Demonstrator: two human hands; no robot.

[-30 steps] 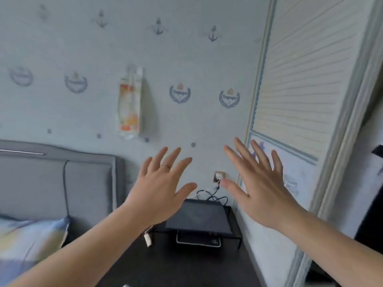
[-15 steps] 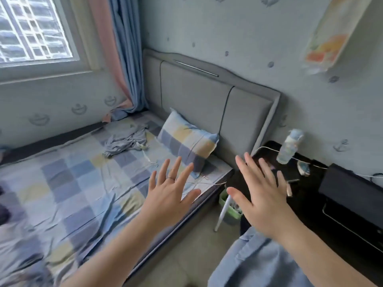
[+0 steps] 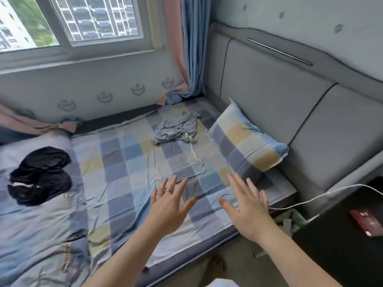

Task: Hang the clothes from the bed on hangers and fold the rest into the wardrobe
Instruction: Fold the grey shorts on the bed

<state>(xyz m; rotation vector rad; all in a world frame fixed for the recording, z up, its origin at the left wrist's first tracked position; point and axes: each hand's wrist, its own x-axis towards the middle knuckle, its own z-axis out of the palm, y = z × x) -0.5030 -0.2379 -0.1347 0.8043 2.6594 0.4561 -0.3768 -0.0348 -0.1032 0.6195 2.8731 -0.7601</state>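
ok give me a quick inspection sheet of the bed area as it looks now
surface: bed with a checked sheet, wrinkled
job's things: grey garment crumpled near the pillow; black garment bunched at the left on a quilt
clutter: pillow leaning on the headboard; red item on the dark table
grippers: left hand and right hand open, empty, over the bed edge
cables: white cable running from the table towards the bed
surroundings: window, curtain
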